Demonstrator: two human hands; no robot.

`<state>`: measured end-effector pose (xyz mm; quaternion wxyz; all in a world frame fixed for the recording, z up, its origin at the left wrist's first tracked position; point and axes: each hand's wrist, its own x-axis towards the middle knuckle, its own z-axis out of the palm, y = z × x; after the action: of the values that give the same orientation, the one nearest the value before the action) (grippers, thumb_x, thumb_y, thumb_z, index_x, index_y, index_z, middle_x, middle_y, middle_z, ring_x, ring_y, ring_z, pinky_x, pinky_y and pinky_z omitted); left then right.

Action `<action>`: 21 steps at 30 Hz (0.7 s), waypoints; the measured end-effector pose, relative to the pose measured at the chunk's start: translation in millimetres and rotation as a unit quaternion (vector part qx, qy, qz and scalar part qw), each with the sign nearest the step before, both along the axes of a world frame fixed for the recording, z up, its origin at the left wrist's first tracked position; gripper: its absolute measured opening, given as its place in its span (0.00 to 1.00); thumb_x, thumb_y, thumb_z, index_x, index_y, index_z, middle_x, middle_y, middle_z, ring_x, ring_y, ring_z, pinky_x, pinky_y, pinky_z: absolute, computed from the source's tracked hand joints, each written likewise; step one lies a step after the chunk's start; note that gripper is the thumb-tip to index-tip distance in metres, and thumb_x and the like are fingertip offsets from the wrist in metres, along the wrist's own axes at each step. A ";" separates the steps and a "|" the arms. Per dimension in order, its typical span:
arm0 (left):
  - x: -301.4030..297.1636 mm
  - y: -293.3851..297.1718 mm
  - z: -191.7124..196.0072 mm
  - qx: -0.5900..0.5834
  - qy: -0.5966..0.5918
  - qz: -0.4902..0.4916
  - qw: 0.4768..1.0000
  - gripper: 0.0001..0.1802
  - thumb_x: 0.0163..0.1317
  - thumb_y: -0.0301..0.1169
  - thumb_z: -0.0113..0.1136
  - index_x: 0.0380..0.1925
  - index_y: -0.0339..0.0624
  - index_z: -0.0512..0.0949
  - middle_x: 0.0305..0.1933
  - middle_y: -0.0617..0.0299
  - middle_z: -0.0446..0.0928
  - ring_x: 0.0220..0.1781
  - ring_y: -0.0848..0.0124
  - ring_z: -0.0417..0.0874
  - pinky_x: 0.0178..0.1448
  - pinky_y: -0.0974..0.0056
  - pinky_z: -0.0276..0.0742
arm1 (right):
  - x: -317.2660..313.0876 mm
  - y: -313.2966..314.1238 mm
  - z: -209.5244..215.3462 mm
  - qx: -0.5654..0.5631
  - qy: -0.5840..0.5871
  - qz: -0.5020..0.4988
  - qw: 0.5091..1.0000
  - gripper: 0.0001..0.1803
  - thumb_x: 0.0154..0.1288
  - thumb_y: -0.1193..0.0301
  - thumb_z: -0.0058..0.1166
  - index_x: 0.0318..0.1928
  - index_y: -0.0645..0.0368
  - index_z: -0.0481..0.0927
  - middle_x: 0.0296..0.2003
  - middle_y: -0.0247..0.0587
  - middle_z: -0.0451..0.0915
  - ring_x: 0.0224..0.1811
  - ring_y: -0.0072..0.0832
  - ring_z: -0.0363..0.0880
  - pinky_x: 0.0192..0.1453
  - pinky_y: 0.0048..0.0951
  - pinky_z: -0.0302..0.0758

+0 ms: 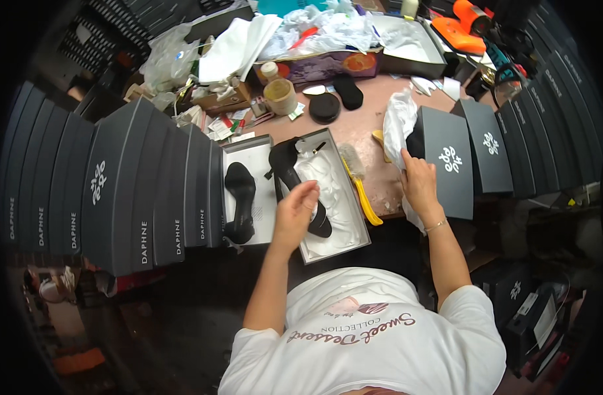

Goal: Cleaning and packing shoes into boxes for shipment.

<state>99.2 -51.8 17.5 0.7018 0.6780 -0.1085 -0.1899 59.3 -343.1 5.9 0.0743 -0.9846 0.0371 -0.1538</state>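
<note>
My left hand (pixel 296 212) is held over the open shoebox (pixel 351 245), its fingers loosely bent above a black heeled shoe (pixel 285 158). I see nothing in it, though part of the palm is hidden. That shoe lies on white tissue (pixel 329 187) in the box. To its left, a second black shoe (pixel 239 191) rests in the grey-rimmed box lid (pixel 258 230). My right hand (pixel 420 184) grips a crumpled strip of white tissue paper (pixel 400 122) beside a dark grey shoebox (pixel 454 187). The paper's lower end hangs below the hand.
A yellow-handled brush (pixel 364 191) lies right of the open box. Dark shoeboxes (pixel 120 191) stand in a row at left, with more (pixel 541 125) at right. Behind are a round black tin (pixel 324 108), a jar (pixel 280 97) and a carton (pixel 321 68) heaped with tissue.
</note>
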 end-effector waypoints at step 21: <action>-18.3 -3.5 -20.2 -0.114 -0.069 0.229 0.964 0.14 0.69 0.29 0.52 0.51 0.32 0.75 0.43 0.59 0.80 0.43 0.74 0.80 0.49 0.71 0.75 | 22.3 92.0 30.7 0.776 -0.038 0.083 0.624 0.11 0.71 0.72 0.47 0.47 0.63 0.78 0.36 0.27 0.78 0.35 0.13 0.72 0.40 0.17 0.70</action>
<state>80.9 -55.3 -2.7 0.7902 0.6115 -0.0191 0.0364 81.6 -251.1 36.6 0.8250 -0.5535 0.0583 -0.0984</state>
